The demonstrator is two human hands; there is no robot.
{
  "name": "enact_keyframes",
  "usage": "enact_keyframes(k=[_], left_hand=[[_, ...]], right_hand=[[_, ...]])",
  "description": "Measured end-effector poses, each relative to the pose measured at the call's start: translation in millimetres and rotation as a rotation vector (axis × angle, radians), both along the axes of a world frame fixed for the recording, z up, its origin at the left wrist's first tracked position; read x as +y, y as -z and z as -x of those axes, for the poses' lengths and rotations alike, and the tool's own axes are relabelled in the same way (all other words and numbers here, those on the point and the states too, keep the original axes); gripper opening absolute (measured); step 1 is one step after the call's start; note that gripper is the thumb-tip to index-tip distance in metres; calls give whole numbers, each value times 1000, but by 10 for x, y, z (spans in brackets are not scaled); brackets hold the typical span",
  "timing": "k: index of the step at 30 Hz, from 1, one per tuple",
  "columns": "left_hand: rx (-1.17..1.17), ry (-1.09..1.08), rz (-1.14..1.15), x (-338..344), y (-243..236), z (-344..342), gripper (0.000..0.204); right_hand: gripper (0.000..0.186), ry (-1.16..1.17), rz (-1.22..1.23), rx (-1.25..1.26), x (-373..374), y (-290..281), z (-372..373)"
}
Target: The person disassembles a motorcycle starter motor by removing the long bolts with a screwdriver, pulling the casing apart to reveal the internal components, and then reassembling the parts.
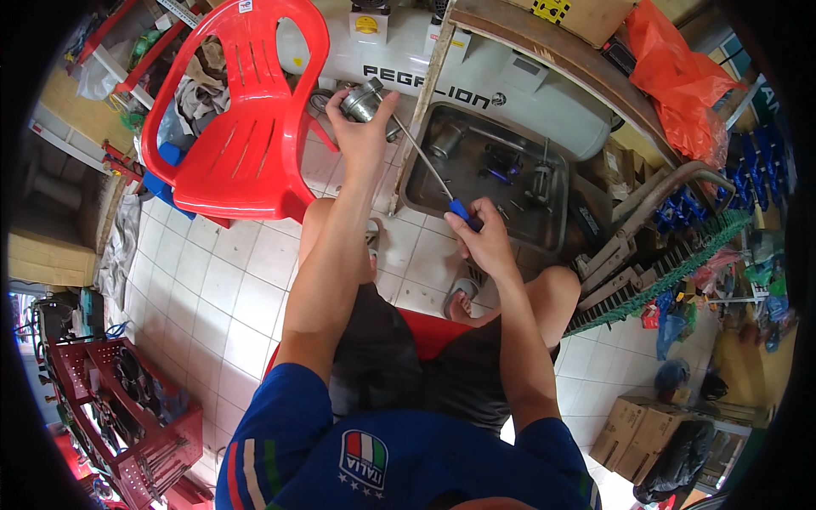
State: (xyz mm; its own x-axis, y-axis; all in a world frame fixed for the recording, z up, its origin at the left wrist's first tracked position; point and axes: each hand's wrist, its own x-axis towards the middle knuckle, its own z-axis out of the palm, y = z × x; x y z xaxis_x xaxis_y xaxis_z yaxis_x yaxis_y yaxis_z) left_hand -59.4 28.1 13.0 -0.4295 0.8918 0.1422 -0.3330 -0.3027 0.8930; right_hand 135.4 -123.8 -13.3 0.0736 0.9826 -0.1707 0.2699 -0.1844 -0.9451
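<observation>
My left hand (361, 136) is raised in front of me, its fingers wrapped round a shiny round metal part (362, 103) with a ridged rim. In my right hand (488, 236) is a long screwdriver (429, 167), gripped by its blue handle. Its thin shaft slants up and left, and the tip end comes close beside the metal part; whether it touches cannot be made out. Beyond my right hand a dark metal tray (413, 183) holds a metal cylinder (448, 140), a clamp-like metal tool (541, 180) and several small parts.
A red plastic chair (240, 161) stands at the far left. Behind the tray lies a white tank (569, 119) under a wooden shelf (544, 47). A dark metal frame with green bristle-like edging (659, 276) is at the right. A red tool rack (157, 450) stands near left.
</observation>
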Motion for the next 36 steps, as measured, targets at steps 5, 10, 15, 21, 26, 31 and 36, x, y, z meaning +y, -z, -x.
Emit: enact_keyframes(k=[5, 10, 15, 21, 26, 31, 36], left_hand=[[-76, 47, -24, 22, 20, 37, 78], [-150, 147, -57, 51, 64, -19, 68], [-313, 211, -76, 19, -26, -32, 64], [-264, 171, -33, -62, -82, -61, 66], [-99, 135, 14, -64, -74, -74, 67], [-181, 193, -43, 42, 83, -48, 62], [-234, 226, -62, -16, 11, -50, 61]], right_hand=[[44, -127, 235, 314, 41, -180, -161], [59, -285, 434, 393, 32, -284, -207], [43, -58, 7, 174, -55, -150, -28], [42, -101, 188, 219, 9, -183, -119], [37, -267, 268, 276, -29, -132, -232], [29, -144, 48, 138, -38, -110, -112], [34, -190, 180, 121, -18, -152, -135]])
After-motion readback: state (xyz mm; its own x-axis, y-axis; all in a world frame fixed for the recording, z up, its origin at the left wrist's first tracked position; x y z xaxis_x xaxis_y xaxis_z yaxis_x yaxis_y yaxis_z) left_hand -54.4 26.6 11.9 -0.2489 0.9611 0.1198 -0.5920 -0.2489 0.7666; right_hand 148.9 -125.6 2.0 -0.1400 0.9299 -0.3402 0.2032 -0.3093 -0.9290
